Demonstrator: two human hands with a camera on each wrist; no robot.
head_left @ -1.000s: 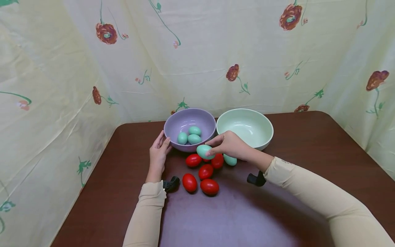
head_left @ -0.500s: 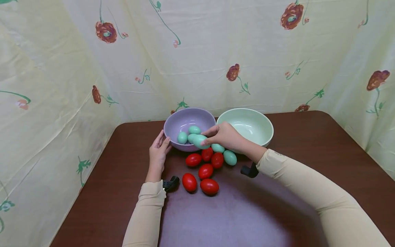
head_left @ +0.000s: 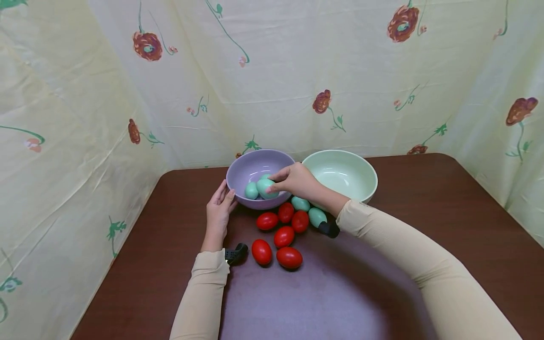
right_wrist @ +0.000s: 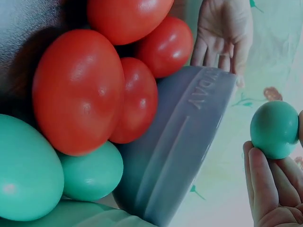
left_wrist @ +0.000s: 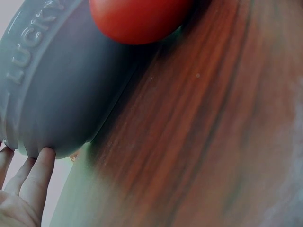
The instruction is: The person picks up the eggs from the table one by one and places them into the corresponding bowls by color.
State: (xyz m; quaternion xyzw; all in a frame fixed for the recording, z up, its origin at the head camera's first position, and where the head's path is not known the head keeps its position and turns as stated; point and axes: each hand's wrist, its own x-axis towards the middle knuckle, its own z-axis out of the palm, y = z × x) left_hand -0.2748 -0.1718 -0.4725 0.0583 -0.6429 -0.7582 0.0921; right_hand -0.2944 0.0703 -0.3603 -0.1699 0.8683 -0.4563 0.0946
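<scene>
My right hand [head_left: 297, 182] pinches a mint-green egg [head_left: 266, 188] between thumb and fingers, over the purple bowl [head_left: 244, 166]. The right wrist view shows this egg [right_wrist: 274, 130] at the fingertips, above the bowl's rim. Other green eggs, such as one at the left [head_left: 251, 190], lie in the bowl, partly covered by the held one. My left hand [head_left: 218, 215] touches the bowl's left side. In the left wrist view its straight fingers [left_wrist: 38, 177] rest against the bowl's outer wall [left_wrist: 61, 99].
A pale green bowl [head_left: 361, 172] stands to the right of the purple one. Several red eggs [head_left: 289, 258] lie on the brown table [head_left: 140, 264] in front, with two green eggs [head_left: 317, 217] beside them. A floral cloth [head_left: 272, 94] hangs behind.
My right hand has moved left and away from me, carrying the green egg from in front of the purple bowl to over its inside. The left hand has stayed at the bowl.
</scene>
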